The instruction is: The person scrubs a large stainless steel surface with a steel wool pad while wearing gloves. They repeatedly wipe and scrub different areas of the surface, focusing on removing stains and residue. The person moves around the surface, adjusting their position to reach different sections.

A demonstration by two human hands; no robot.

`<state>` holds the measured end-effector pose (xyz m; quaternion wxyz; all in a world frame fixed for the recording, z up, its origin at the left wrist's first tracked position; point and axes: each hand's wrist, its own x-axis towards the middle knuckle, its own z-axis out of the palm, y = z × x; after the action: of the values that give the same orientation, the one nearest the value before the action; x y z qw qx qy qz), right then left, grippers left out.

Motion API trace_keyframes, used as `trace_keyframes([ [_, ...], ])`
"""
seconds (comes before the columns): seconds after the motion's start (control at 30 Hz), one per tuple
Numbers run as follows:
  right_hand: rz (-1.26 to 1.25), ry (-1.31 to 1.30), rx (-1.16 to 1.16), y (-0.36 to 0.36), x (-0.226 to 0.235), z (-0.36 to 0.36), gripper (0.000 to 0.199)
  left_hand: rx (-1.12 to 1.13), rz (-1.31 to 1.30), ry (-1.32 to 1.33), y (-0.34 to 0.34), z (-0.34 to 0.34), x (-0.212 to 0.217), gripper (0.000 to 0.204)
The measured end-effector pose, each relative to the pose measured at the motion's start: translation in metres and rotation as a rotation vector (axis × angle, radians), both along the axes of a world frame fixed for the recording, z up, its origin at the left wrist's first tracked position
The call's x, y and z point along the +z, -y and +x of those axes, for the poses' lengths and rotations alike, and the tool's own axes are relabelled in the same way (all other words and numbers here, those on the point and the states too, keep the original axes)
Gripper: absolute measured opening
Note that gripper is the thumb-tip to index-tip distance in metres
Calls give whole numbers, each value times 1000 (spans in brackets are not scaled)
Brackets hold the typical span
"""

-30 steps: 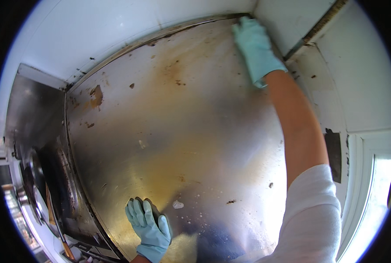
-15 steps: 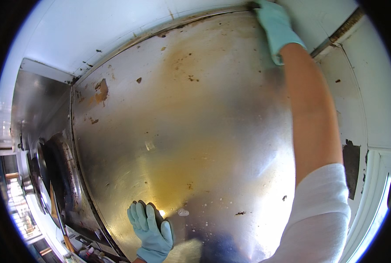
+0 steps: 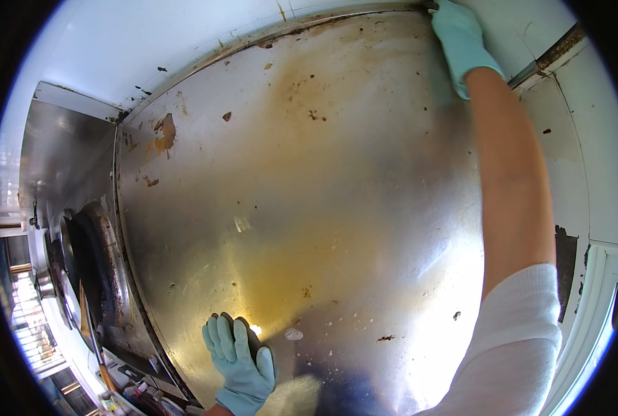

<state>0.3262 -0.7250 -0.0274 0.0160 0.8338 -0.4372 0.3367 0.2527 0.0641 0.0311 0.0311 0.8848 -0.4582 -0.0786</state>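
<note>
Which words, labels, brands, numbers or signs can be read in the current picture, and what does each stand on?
None can be read.
Metal surface: stains and specks, no lettering seen.
Gloved left hand and gloved right hand: no print seen on either.
Small items at the lower left: too small and blurred to tell whether they carry labels.
</note>
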Motion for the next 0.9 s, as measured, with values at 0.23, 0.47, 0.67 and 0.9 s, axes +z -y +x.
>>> trace_keyframes([
  [0.23, 96, -28, 193, -118, 26, 90, 32, -14, -5, 32, 1, 0, 0, 76],
  [0.47, -68, -193, -85, -24, 8, -17, 29, 10, -12, 4, 0, 1, -2, 76],
  [0.67, -3, -515, -76, -16, 38, -3, 30, 14, -12, 24, -1, 0, -2, 76],
  [0.9, -30, -496, -131, 21, 26, -11, 29, 14, -9, 17, -3, 0, -2, 77],
])
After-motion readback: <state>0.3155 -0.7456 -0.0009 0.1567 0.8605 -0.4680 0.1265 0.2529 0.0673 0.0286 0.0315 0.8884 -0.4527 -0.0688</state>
